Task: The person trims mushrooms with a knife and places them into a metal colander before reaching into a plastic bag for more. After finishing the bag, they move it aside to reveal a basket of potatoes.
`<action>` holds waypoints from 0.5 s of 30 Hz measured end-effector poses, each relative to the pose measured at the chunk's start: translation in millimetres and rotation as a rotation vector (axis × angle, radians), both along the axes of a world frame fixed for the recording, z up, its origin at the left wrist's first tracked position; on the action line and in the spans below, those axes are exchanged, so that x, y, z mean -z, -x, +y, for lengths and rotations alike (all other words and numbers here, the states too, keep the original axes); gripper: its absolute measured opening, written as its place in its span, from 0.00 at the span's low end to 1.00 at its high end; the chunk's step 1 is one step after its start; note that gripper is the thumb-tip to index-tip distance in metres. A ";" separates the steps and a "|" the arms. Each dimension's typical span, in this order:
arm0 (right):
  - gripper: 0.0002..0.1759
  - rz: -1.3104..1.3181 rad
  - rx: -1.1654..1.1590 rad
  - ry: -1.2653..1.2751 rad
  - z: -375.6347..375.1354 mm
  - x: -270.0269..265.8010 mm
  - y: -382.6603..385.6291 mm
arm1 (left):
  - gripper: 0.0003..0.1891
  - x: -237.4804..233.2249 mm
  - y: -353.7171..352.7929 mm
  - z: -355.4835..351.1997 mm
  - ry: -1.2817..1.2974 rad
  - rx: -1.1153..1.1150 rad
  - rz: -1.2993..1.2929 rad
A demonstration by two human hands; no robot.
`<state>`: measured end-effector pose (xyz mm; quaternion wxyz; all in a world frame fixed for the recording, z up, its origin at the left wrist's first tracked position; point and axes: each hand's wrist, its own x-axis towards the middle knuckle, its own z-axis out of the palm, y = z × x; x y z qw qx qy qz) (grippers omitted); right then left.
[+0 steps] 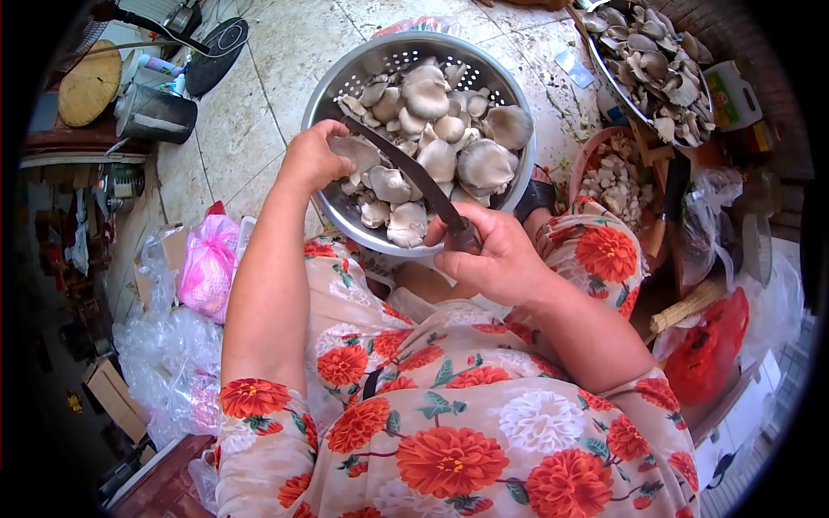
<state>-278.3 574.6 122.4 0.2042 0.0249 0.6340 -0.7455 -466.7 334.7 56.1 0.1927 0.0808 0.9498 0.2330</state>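
A steel colander (523, 104) full of grey oyster mushrooms (434, 160) sits in front of me at my knees. My right hand (496, 259) is wrapped round the handle of a knife (406, 160). Its long, dark, curved blade lies over the mushrooms and points up and left. At the colander's left side, my left hand (318, 157) has its fingers curled at the edge of a mushroom (359, 155), close to the blade's tip. Part of that grip is hidden by the hand itself.
To the right stand a large bowl of mushrooms (652, 60) and a pink basin (580, 164) with pale trimmed pieces. A pink plastic bag (210, 263) and clear plastic lie on the left. A black bucket (155, 114) stands farther off on the dirty tiled floor (233, 147).
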 end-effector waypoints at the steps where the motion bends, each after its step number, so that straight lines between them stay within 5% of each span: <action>1: 0.09 -0.007 -0.002 -0.018 0.5 0.7 0.1 | 0.26 -0.9 1.5 -2.8 -0.014 -0.043 -0.003; 5: 0.09 0.079 0.010 -0.111 3.2 2.9 -0.3 | 0.19 -16.2 1.7 -10.2 0.006 -0.007 -0.020; 9: 0.10 0.035 -0.025 -0.138 1.9 7.0 -4.1 | 0.13 -42.5 -25.4 2.7 -0.481 -0.318 -0.055; 11: 0.10 0.208 -0.016 -0.285 -1.2 13.5 -7.9 | 0.16 -56.6 -54.1 20.9 -1.024 -0.477 -0.221; 15: 0.14 0.382 -0.011 -0.610 -0.8 19.3 -16.7 | 0.21 -65.6 -106.8 40.3 -1.292 -0.526 -0.474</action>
